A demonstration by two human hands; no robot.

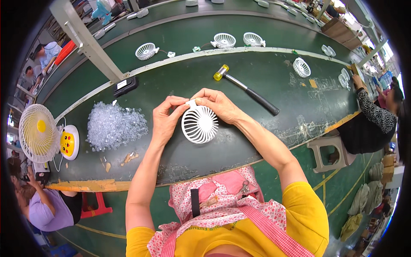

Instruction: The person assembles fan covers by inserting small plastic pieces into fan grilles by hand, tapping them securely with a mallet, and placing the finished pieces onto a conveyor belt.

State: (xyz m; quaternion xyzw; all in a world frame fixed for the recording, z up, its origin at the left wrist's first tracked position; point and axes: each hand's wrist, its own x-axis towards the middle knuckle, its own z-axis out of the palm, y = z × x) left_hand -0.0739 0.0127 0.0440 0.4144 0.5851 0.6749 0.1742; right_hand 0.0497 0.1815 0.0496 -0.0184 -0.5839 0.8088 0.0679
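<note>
Between my two hands is a round white fan grille (200, 124) with curved ribs and a short neck at its top. My left hand (168, 115) pinches the neck from the left side. From the right, my right hand (219, 105) closes its thumb and fingers on the same neck. Whatever small part may sit between the fingertips is hidden. Just beyond my hands lies a mallet (252, 95) with a yellow head and black handle. A heap of small clear plastic pieces (114, 126) spreads to the left of my left hand.
A yellow and white desk fan (40, 132) stands at the far left, near a black box (125, 87). More white grilles (224, 40) lie along the green conveyor belt (184, 36) at the back. Co-workers sit at both sides; a beige stool (327, 153) is at right.
</note>
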